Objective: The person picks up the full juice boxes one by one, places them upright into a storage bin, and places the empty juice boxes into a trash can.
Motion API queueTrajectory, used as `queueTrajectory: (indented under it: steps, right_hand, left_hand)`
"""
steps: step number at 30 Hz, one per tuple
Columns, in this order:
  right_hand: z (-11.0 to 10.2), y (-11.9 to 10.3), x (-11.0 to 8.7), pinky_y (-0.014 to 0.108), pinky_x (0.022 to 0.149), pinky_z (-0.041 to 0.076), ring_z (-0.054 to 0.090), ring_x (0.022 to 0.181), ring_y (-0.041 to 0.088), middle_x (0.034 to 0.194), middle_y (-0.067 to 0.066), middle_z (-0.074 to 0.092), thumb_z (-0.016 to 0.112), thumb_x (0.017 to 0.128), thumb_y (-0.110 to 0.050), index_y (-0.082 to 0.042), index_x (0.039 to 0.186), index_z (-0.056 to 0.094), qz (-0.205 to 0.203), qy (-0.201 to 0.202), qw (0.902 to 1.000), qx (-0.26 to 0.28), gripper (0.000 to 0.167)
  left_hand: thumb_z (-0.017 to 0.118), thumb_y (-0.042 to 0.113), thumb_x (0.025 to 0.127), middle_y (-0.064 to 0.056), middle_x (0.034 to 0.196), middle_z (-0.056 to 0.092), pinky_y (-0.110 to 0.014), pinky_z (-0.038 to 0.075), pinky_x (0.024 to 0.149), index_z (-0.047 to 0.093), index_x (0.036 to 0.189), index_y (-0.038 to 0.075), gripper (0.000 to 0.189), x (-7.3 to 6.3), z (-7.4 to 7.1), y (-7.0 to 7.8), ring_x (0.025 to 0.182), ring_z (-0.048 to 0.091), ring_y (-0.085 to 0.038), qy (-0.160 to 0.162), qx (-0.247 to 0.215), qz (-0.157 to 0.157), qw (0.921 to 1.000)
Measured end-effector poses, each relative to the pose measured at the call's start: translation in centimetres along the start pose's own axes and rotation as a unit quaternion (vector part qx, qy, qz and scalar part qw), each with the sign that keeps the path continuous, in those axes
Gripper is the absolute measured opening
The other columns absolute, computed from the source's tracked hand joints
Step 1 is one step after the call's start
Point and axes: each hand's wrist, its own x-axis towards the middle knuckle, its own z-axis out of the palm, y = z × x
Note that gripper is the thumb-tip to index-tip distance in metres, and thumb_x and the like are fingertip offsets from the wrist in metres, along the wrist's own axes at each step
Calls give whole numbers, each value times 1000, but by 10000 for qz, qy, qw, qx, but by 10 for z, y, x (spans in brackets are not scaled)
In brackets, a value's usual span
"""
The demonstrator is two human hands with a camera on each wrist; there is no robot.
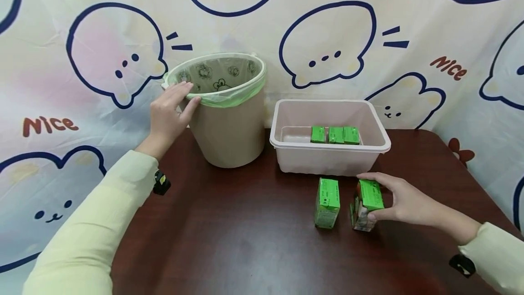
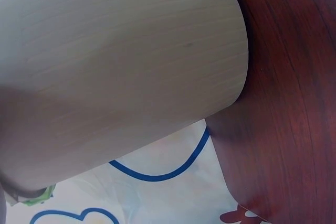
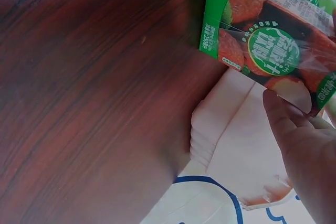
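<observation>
My left hand [image 1: 169, 110] holds the near left rim of a tall beige trash can [image 1: 229, 135], fingers over the edge and thumb outside. A pale green liner [image 1: 229, 99] is folded over that rim. The can's side [image 2: 126, 66] fills much of the left wrist view, where the hand is mostly hidden. My right hand [image 1: 409, 199] grips an upright green-topped juice box [image 1: 370, 195] between thumb and fingers. Its printed side [image 3: 273, 45] shows in the right wrist view. A second juice box [image 1: 327, 201] stands just left of it.
A pale pink plastic bin [image 1: 327, 160] sits behind the juice boxes, right of the trash can, with three green-topped boxes [image 1: 336, 135] inside. All stand on a dark brown table [image 1: 245, 240]. A patterned cloth [image 1: 229, 31] hangs behind and along the right side.
</observation>
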Motion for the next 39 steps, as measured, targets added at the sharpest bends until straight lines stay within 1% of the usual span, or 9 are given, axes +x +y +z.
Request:
queueTrajectory:
  steps: [5,11,16,20,24,28,33,36,39]
  right_hand:
    - [-3,2,3,28,83,50,53,103,11,125,0,57,87,72,-34,-20,137,50,-145,61,9999,-51,76]
    - [-7,-2,6,29,86,49,53,107,10,128,-1,56,86,73,-37,-22,136,51,-56,-10,9999,-111,74]
    - [-12,-7,7,27,84,49,54,106,10,126,0,57,86,74,-36,-20,137,51,-152,14,9998,-107,73]
    - [-18,-13,9,27,82,50,55,103,9,123,-1,59,86,75,-33,-19,137,51,-311,89,9994,-86,73]
    - [-26,-19,12,26,82,50,55,102,9,123,0,59,86,75,-30,-18,138,51,-351,149,9992,-104,73]
    - [-37,-26,16,21,85,46,51,107,5,131,4,56,86,74,-27,-17,141,50,-334,249,9989,-194,76]
    - [-54,-40,25,14,86,41,48,109,5,136,6,53,89,71,-20,-19,141,52,-304,563,9977,-237,80]
    - [-64,-50,33,13,81,43,51,103,7,131,3,56,90,69,-14,-20,141,53,-337,748,9964,-204,81]
    - [-71,-57,44,16,75,48,55,97,10,124,0,58,88,71,-10,-19,141,52,-412,779,9961,-105,80]
  left_hand:
    - [65,25,92,-20,115,66,-43,41,104,68,118,-3,38,2,0,-2,112,62,-33,34,23,-31,10000]
    - [65,27,93,-20,115,66,-42,41,104,68,118,-2,39,0,0,-4,112,62,-33,30,23,-77,10000]
    - [67,22,91,-19,115,67,-43,41,103,68,117,-2,36,0,0,-1,111,62,-33,79,5,-58,10000]
    - [71,17,87,-17,114,68,-42,41,103,70,115,-1,33,0,1,1,110,63,-32,224,-208,-153,9994]
    - [70,19,88,-17,114,68,-42,42,103,70,115,-1,34,-1,1,1,110,63,-32,209,-169,-120,9996]
    - [67,24,91,-19,114,67,-41,41,104,69,116,-2,36,-1,2,0,111,62,-32,141,-71,-80,9998]
    - [66,28,91,-18,114,67,-38,40,105,70,116,-1,38,-1,4,0,111,63,-31,221,-147,-166,9995]
    - [66,29,91,-17,114,68,-37,40,105,70,115,-1,38,-1,4,0,110,63,-31,235,-168,-168,9994]
    - [67,28,91,-17,113,68,-37,40,105,70,115,-1,37,-1,4,-1,110,63,-31,198,-154,-141,9996]
